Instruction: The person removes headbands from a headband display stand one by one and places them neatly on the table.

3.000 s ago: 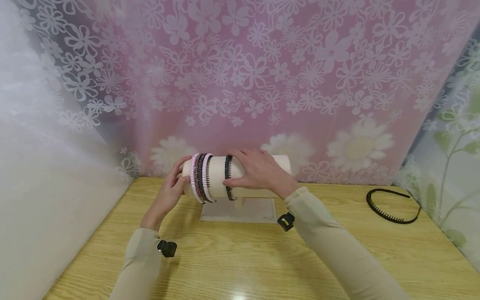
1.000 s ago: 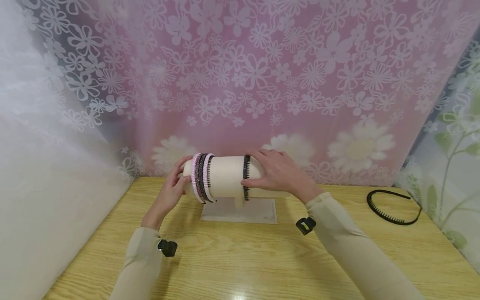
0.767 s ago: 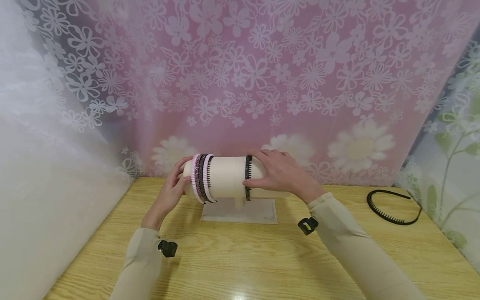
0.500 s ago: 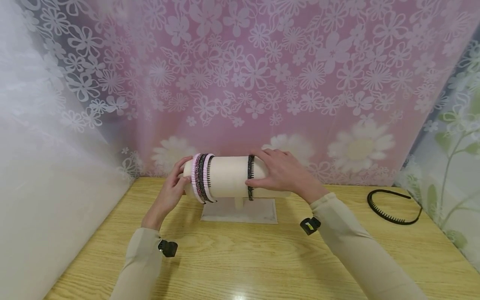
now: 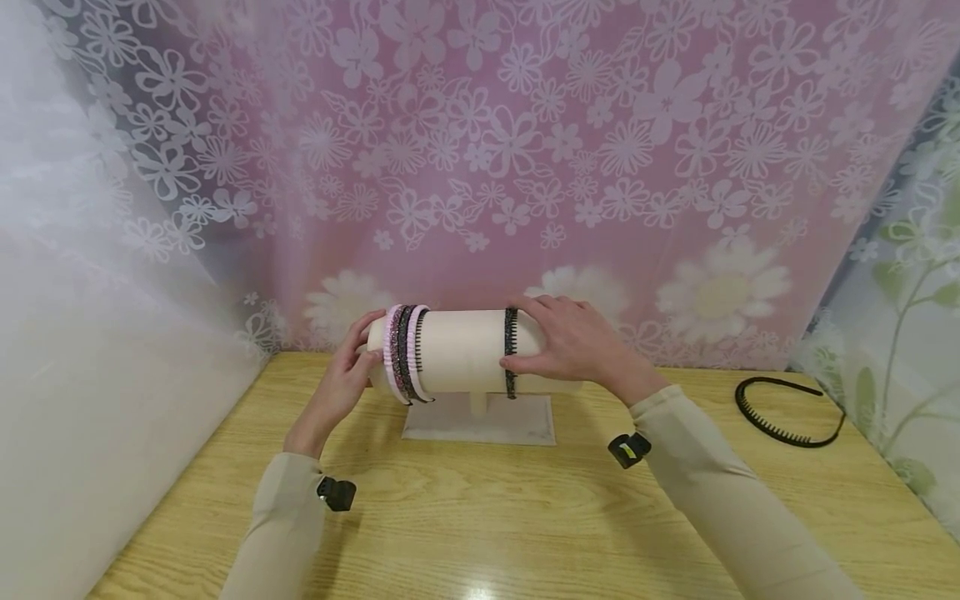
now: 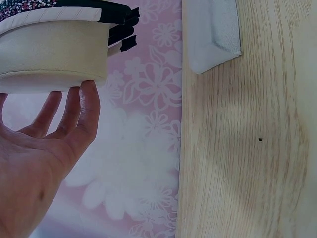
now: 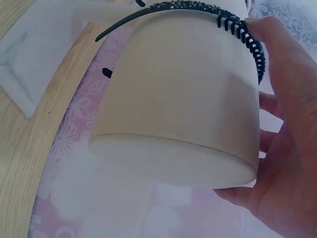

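Two cream sleeves, a left one (image 5: 285, 525) and a right one (image 5: 720, 483), reached in from the near edge over the wood-grain worktop (image 5: 465, 517). A small black camera sat at each wrist, one on the left (image 5: 337, 493) and one on the right (image 5: 629, 450). Farther in, the pale flat base (image 5: 480, 423) of a stand lay on the worktop, and a short post (image 5: 478, 404) rose from it to a cream padded roll (image 5: 463, 350) lying crosswise. Well apart to the right, near the worktop's edge, lay a loose black headband (image 5: 759, 423) with teeth along its inside.

The left hand (image 5: 341, 383) gripped the left end of the roll, thumb on the near side. Just right of that thumb, four headbands sat close together round the roll: a ribbed pink one (image 5: 389, 358), a pinkish glittery one (image 5: 397, 358), a black glittery one (image 5: 405, 358) and a smooth pink one (image 5: 412, 354). The right hand (image 5: 573, 342) grasped a dark sparkly headband (image 5: 511, 354), thumb on its near side and fingers over the far side; this band circled the roll right of the post, well apart from the four.

Beyond the worktop hung a pink curtain (image 5: 480, 167) with white flowers.
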`<state>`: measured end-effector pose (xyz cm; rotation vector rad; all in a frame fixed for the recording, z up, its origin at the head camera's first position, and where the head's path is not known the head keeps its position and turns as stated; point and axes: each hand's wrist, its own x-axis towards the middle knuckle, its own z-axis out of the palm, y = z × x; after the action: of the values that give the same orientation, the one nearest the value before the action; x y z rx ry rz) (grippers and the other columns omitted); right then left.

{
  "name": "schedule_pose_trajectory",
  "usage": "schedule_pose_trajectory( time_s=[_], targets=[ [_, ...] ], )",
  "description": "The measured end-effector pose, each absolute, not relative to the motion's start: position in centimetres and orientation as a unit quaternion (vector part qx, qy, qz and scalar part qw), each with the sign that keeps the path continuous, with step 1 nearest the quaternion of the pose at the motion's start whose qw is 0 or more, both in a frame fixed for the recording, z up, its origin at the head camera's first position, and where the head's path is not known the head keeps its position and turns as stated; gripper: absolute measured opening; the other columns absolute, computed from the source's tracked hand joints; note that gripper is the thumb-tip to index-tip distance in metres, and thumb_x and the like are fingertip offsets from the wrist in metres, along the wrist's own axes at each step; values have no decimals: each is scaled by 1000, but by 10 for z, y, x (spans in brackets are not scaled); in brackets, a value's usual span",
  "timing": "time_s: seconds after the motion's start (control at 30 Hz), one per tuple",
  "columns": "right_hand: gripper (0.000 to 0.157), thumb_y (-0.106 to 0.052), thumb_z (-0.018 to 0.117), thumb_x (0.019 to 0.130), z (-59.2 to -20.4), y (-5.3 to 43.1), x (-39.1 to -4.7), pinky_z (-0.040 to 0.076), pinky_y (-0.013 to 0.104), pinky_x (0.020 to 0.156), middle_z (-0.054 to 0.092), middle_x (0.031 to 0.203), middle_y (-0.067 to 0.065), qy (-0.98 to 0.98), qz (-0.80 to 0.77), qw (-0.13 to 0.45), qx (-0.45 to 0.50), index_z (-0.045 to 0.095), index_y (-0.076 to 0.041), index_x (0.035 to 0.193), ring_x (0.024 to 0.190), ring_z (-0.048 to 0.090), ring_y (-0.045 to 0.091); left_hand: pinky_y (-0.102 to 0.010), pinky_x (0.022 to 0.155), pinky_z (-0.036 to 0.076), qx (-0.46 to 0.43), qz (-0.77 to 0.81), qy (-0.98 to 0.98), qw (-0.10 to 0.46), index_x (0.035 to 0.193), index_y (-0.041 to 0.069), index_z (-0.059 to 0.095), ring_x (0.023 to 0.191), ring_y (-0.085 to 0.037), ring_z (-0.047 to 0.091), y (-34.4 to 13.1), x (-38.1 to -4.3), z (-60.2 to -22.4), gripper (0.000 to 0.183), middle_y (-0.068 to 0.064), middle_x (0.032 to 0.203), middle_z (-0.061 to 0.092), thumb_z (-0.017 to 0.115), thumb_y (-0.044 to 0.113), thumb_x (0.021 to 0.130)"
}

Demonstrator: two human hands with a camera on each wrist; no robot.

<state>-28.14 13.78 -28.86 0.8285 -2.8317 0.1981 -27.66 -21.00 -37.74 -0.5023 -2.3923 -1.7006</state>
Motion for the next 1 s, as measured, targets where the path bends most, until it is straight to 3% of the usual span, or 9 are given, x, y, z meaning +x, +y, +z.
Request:
schedule_pose_trajectory(
  time_s=[0.17,0.5,0.73,1.0],
  targets=[
    [92,-70,66,85,-289,140,-281,43,62,108,52,153,15,-955,70,87,273,38,-22,159,137,52,41,-53,75,58,-169,-569,-801,82,161,26,30,108,-28,61,-210,-276,-377,56,-19,153,43,42,15,107],
    [93,-71,65,85,-289,148,-281,47,63,103,51,153,16,-956,88,74,270,36,-25,159,137,52,41,-50,74,58,-167,-564,-804,83,160,33,32,107,-28,61,-210,-276,-377,56,-18,153,44,42,17,107],
    [93,-67,68,85,-288,153,-279,47,62,105,48,155,18,-955,109,65,269,36,-22,160,139,49,42,-42,75,58,-168,-569,-801,83,159,34,33,110,-29,61,-210,-276,-377,56,-19,153,44,43,16,107],
    [90,-65,69,85,-290,161,-279,48,61,103,47,155,17,-956,117,65,262,36,-25,159,139,49,41,-52,78,58,-167,-572,-799,82,159,35,33,112,-33,60,-210,-277,-378,56,-19,153,43,42,16,107]
  ],
)
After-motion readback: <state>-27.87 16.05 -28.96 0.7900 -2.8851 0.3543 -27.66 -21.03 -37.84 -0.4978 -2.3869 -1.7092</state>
